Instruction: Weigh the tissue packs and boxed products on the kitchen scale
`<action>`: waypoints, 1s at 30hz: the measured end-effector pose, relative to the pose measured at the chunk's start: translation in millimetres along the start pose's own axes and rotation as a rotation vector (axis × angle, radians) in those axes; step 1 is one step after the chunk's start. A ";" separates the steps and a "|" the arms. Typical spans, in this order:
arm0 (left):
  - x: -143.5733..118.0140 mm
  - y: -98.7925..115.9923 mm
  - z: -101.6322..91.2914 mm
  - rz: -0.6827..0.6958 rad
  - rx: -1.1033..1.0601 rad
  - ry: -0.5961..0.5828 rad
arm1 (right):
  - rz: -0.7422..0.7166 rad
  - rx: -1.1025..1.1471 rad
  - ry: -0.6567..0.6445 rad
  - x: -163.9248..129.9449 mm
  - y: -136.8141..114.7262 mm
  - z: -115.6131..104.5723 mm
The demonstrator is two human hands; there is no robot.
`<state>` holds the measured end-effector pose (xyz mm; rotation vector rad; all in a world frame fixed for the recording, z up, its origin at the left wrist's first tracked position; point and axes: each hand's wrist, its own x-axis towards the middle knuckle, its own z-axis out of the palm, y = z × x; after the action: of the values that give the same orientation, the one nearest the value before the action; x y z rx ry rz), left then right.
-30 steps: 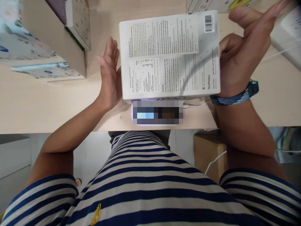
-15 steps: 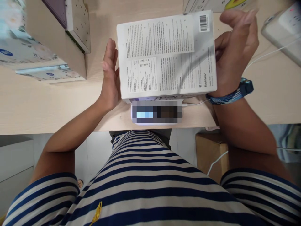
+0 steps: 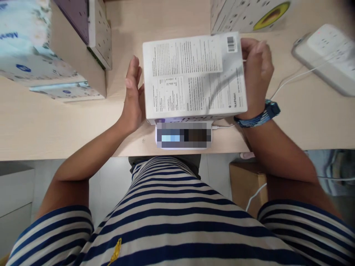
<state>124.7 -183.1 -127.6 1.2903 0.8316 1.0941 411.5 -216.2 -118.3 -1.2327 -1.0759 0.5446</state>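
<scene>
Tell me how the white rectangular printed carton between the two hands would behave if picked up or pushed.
The white rectangular printed carton is probably fairly stiff, since its edges run straight. Its flat sides should make rolling unlikely. Its smooth-looking surface might slip a little. Weight can't be judged, as its contents are hidden.

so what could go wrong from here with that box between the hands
The white box might slip: the left hand looks open beside it, not wrapped around it. The blue wrist strap could snag the white cable, which passes close by. The device with the blurred screen, near the front edge of the desk, might get knocked off.
</scene>
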 end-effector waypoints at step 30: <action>-47.6 23.1 17.6 0.015 -0.149 -0.091 | 0.204 0.464 -0.515 -28.6 -20.8 22.7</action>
<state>123.2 -235.0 -107.3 1.2141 0.6613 1.0803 374.8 -235.1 -109.9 -0.8076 -1.1609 1.2424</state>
